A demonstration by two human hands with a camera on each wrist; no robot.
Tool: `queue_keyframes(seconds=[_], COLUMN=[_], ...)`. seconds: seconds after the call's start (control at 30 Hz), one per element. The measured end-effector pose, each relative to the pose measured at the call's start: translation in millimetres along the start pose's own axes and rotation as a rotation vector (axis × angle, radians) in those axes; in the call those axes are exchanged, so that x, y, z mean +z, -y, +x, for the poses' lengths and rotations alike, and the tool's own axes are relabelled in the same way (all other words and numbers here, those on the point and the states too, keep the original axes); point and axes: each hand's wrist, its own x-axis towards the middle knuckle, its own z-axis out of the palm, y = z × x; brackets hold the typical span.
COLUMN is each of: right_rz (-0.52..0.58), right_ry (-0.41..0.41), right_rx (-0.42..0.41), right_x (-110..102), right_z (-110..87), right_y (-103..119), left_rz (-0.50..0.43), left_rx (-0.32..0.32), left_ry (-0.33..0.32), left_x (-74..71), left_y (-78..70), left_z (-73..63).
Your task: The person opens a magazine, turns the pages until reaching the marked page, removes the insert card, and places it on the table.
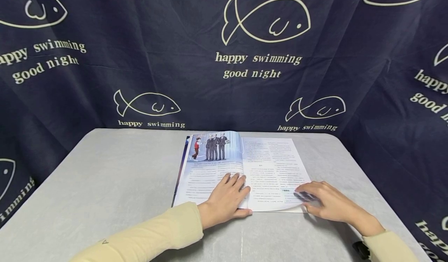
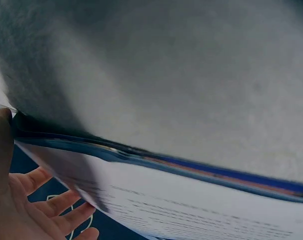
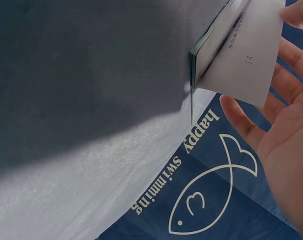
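Note:
A magazine (image 1: 269, 176) lies spread on the table, with a colour picture of suited figures at the top of its left page and columns of print on both pages. My left hand (image 1: 225, 199) rests with straight fingers across the inner part of the left page, thumb at the bottom edge by the fold. At the lower right corner, my right hand (image 1: 327, 200) pinches a page between thumb and fingers. In the right wrist view that page (image 3: 241, 70), numbered 14, stands lifted from the leaves beneath, its edge between thumb and fingers.
A grey table (image 1: 105, 176) with rounded far corners carries the magazine. Behind and at both sides hangs a dark blue cloth (image 1: 196, 60) printed with white fish and lettering. Something small and black (image 1: 361, 250) shows beside the right sleeve.

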Motion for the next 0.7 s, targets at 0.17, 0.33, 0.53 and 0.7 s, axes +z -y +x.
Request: queue_keyframes(seconds=[0.17,0.33,0.53,0.7], right_rz=[-0.003,-0.026,-0.048,-0.083], right_ry=[-0.003,0.007,-0.011,-0.048], right_rx=[-0.01,0.001,0.01,0.022], right_x=[0.3,0.4,0.5,-2.3], right_z=[0.4,0.5,0.5,2.2], right_y=[-0.3,-1.2,-4.2,-5.4], left_rz=[-0.023,-0.036,-0.027,-0.031], left_rx=[-0.011,-0.026,-0.038,-0.05], left_ry=[0.006,0.012,0.012,0.015], left_x=[-0.8,-2.8,-3.9,-5.3], left_y=[-0.9,-2.8,-4.8,-6.3], left_z=[0.3,0.6,1.3,2.6])
